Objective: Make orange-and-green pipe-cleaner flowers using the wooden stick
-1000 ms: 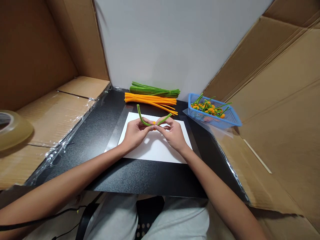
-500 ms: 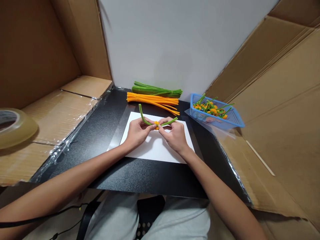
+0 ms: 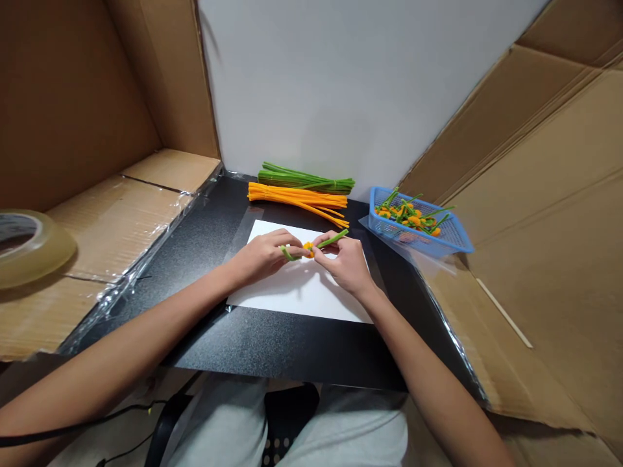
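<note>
Between my hands, above a white sheet of paper (image 3: 292, 292), is a small orange coil of pipe cleaner (image 3: 308, 247). A green pipe cleaner (image 3: 333, 239) runs through or around it; one end sticks out to the upper right, past my right hand. My right hand (image 3: 343, 259) pinches the coil and the green piece at its right side. My left hand (image 3: 267, 253) has its fingers closed on the other green end, which now bends in a short curve near the fingertips. Just how the green piece joins the coil is too small to tell.
Behind the paper lie a bundle of orange pipe cleaners (image 3: 292, 194) and a bundle of green ones (image 3: 302, 178). A blue basket (image 3: 460, 240) at right holds several orange-and-green pieces. A tape roll (image 3: 53, 253) sits on cardboard at left. Cardboard walls (image 3: 559, 162) flank the black table (image 3: 228, 344).
My left hand has shifted and turned palm-down over the coil. The left green end, which stood up tall, is now bent down at my left fingers. My right hand keeps its pinch.
</note>
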`<state>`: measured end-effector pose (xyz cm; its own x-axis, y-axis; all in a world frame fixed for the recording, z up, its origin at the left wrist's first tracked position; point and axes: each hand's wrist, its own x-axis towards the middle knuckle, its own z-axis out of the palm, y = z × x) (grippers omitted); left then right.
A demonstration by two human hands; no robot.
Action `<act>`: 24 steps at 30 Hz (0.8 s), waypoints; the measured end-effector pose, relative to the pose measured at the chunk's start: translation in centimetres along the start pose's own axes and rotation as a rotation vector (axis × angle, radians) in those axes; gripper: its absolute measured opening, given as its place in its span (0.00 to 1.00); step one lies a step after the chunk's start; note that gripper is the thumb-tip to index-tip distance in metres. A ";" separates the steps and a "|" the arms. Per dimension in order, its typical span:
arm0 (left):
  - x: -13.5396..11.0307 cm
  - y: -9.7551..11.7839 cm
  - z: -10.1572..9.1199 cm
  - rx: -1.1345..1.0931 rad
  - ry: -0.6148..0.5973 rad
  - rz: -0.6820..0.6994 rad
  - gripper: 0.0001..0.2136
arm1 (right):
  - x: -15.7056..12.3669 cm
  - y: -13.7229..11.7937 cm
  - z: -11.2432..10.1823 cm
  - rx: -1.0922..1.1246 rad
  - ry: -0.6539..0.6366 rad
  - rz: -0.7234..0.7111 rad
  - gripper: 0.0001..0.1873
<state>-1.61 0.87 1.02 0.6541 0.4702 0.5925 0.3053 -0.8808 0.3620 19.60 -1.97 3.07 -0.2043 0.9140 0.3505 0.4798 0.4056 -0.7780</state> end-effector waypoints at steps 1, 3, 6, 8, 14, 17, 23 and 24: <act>0.0 0.0 -0.2 0.024 -0.038 0.009 0.15 | 0.0 0.0 -0.1 0.014 -0.017 -0.002 0.05; 0.2 0.1 -0.6 0.039 -0.089 0.023 0.15 | 0.0 -0.1 -0.2 0.030 -0.048 -0.009 0.05; 0.4 0.3 -1.2 -0.005 -0.127 0.049 0.14 | 0.0 -0.3 -0.2 0.012 -0.074 -0.033 0.05; 0.5 0.4 -1.5 -0.044 -0.123 0.050 0.11 | -0.1 -0.4 -0.1 -0.003 -0.080 -0.063 0.05; 0.6 0.9 -1.1 0.070 -0.057 -0.016 0.07 | -0.5 -0.6 0.4 -0.030 -0.069 -0.130 0.04; 0.5 0.9 -0.5 0.078 -0.016 -0.086 0.07 | -0.5 -0.6 0.4 0.012 -0.068 -0.119 0.07; 0.1 1.0 0.0 0.016 0.060 -0.162 0.04 | -0.5 -0.5 0.3 0.088 -0.120 -0.135 0.08; 0.1 1.0 0.0 -0.003 0.074 -0.160 0.05 | -0.5 -0.4 0.3 0.104 -0.118 -0.130 0.08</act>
<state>-1.21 0.00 1.42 0.5443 0.6077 0.5783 0.3999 -0.7940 0.4580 19.22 -2.57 3.04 -0.3602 0.8460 0.3931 0.3530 0.5137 -0.7820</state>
